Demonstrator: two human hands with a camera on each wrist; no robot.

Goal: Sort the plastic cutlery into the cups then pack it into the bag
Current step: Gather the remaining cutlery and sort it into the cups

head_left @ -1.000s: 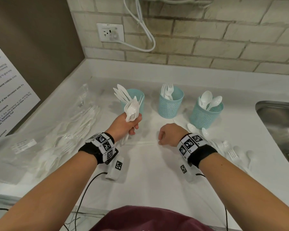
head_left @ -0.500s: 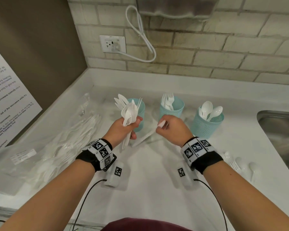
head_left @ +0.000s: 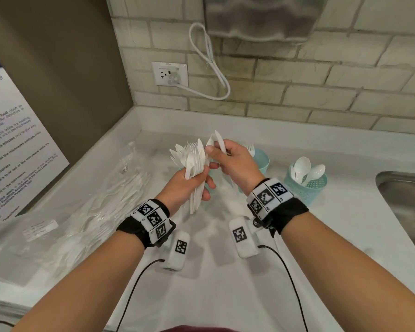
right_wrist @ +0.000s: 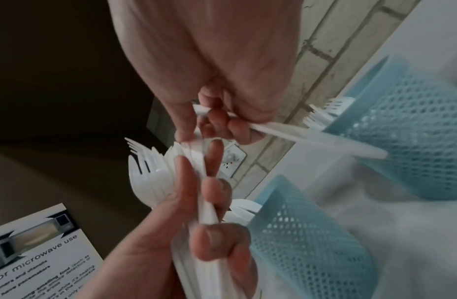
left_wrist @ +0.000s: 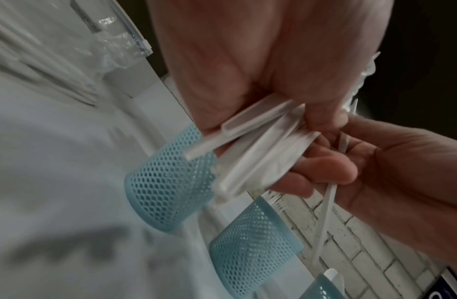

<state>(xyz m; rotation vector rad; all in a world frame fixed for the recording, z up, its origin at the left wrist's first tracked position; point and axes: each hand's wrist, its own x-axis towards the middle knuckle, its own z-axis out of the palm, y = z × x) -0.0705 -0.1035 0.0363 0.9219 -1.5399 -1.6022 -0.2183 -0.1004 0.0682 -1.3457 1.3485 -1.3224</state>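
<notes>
My left hand (head_left: 197,180) grips a bundle of white plastic forks and knives (head_left: 193,159) upright above the counter; in the left wrist view the handles (left_wrist: 260,153) fan out of its fist. My right hand (head_left: 219,159) is close beside it and holds a single white knife (head_left: 219,140), seen as a blurred knife (right_wrist: 299,137) in the right wrist view. Its thumb touches the top of the bundle. A teal mesh cup (head_left: 307,185) with spoons stands at the right. The fork cup (head_left: 261,159) shows partly behind my right hand. The third cup (left_wrist: 168,192) is hidden in the head view.
A clear plastic bag (head_left: 94,204) with white cutlery inside lies on the counter's left side. A steel sink (head_left: 405,200) is at the right edge. A printed microwave notice (head_left: 17,152) leans on the left wall. A wall outlet (head_left: 169,73) with a white cord is behind.
My right hand picked a knife up off the counter and lifted it to the bundle. My left hand rose with the bundle, in front of the left cup.
</notes>
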